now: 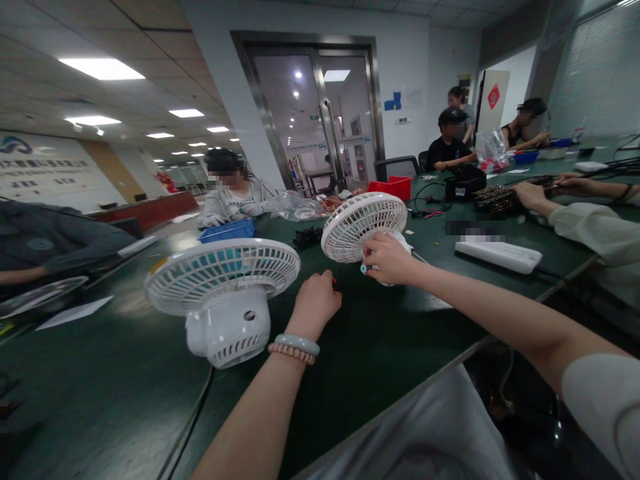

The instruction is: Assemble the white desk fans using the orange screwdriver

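My right hand [389,258] is closed around the back of a small white fan [363,225], which tilts with its round grille facing up and away; a pale blue part shows at my thumb. My left hand [317,300], with two bracelets at the wrist, rests curled on the dark green table [125,393], fingers folded under; what they hold, if anything, is hidden. To its left a second white fan [223,277] with blue blades lies with its grille facing up, its motor housing toward me.
A white power strip [499,255] lies to the right. Another person's hands [530,195] work at a dark tray of parts at far right. A blue bin [227,231], a red bin [394,187] and plastic bags sit farther back, where several people are seated.
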